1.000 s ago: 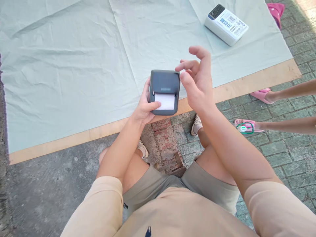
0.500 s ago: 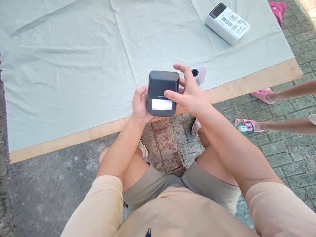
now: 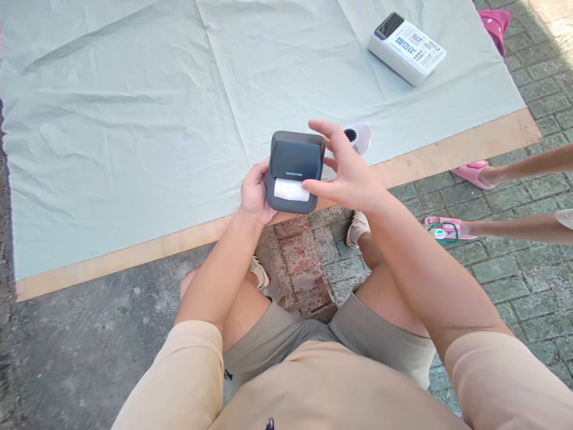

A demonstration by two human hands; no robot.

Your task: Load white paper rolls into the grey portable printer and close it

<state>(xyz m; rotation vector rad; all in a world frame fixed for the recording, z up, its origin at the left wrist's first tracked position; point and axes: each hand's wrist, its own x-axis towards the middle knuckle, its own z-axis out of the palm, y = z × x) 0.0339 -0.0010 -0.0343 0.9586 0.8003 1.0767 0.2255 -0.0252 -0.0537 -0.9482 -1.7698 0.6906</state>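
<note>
A dark grey label printer (image 3: 298, 156) with lettering on its lid is gripped from its left side by my left hand (image 3: 256, 197), whose fingers go out of sight beneath it. White label paper (image 3: 290, 190) shows across the printer's lower front. My right hand (image 3: 347, 173) is at the printer's right side with fingers spread. Its thumb tip lies at the right end of the label paper; whether it presses there I cannot tell. Just beyond the right fingers, a pale lilac object with a black round part (image 3: 362, 138) rests on the cloth, partly hidden.
A pale cloth (image 3: 134, 137) covers the wooden board (image 3: 483, 136) before me. Toward the far right lies a white box-shaped device (image 3: 407, 51) with printed markings. Another person's feet in pink slippers (image 3: 478, 174) are on the brick paving at right, near a pink item (image 3: 496, 28).
My right thumb has shifted from the printer's lid down to the end of the label paper, uncovering the lettering. My left hand keeps its hold on the printer.
</note>
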